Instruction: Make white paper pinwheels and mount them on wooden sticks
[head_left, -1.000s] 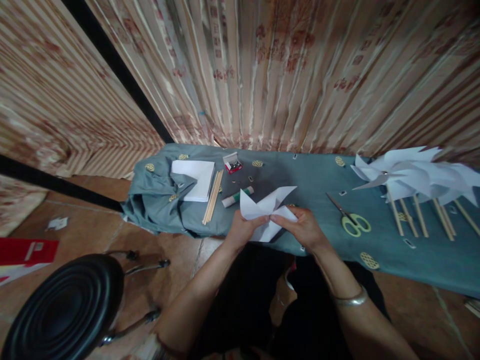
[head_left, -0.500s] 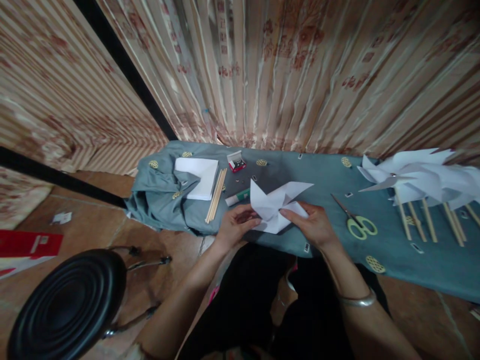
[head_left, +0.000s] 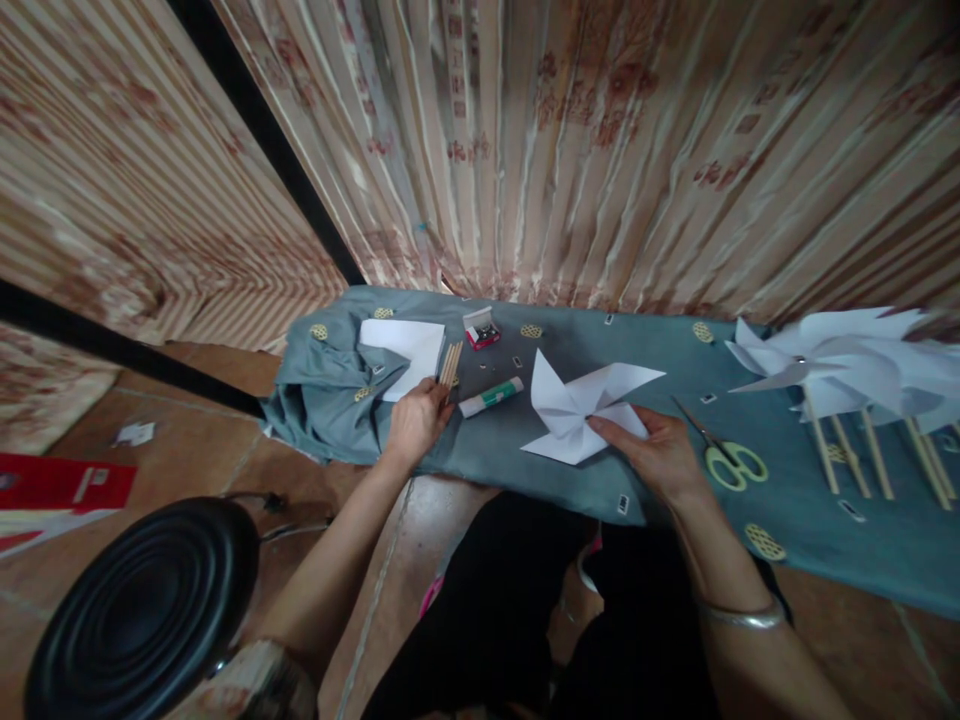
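Note:
My right hand point(head_left: 660, 448) pinches a white paper pinwheel point(head_left: 577, 400), thumb near its centre and fingers beneath the right blade. The pinwheel has no stick that I can see. My left hand point(head_left: 417, 420) is closed at the near end of a small bundle of wooden sticks point(head_left: 451, 362); its fingers cover their lower part, and how many it grips is hidden. Between the hands lies a green and white glue stick point(head_left: 491, 397). Beyond it stands an open red box point(head_left: 481, 330) of small metal pins. White paper sheets point(head_left: 420, 350) lie beside the sticks, partly under a cloth fold.
Scissors with pale green handles point(head_left: 735, 465) lie right of my right hand. Several finished pinwheels on sticks point(head_left: 847, 350) are heaped at the right. A blue-grey cloth point(head_left: 600, 340) covers the narrow table, with a curtain behind. A black round stool point(head_left: 142, 610) stands on the floor at left.
My left hand has let go of the pinwheel and moved left onto the wooden sticks. My right hand still holds the pinwheel. The view has shifted slightly.

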